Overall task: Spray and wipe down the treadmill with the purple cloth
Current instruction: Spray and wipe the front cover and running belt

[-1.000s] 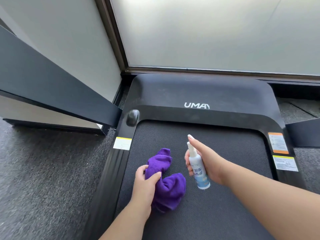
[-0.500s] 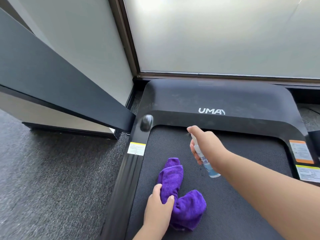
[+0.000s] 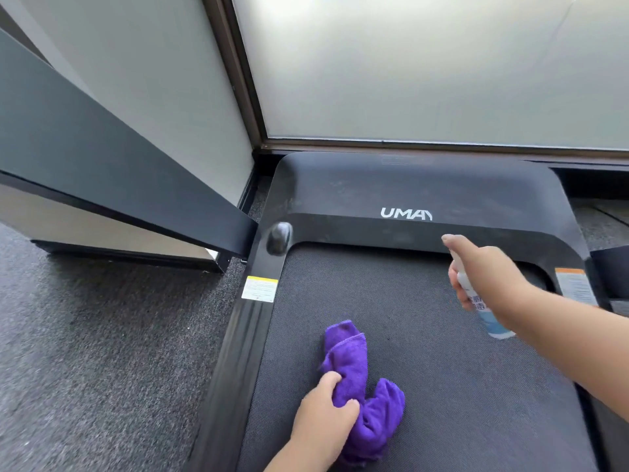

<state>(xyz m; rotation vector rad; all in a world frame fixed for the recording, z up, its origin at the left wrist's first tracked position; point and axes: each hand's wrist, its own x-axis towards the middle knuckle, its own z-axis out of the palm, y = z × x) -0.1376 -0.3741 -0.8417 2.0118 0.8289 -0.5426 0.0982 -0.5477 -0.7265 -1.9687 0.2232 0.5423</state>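
A black treadmill (image 3: 425, 185) lies on the floor with a white logo on its front cover and a dark belt (image 3: 408, 335). A crumpled purple cloth (image 3: 350, 362) rests on the belt, and my left hand (image 3: 323, 417) grips its near end. My right hand (image 3: 486, 277) holds a small white spray bottle (image 3: 490, 318) with a blue base above the belt's right side. Its nozzle end points toward the front cover, with my forefinger on top.
Frosted glass panels (image 3: 425, 63) stand right behind the treadmill's front. A dark slanted beam (image 3: 102, 165) runs on the left down to the treadmill's corner. Grey carpet (image 3: 102, 352) lies to the left. Warning labels (image 3: 259, 289) sit on both side rails.
My right hand has carried the spray bottle forward and to the right, toward the front cover. My left hand has stayed on the cloth.
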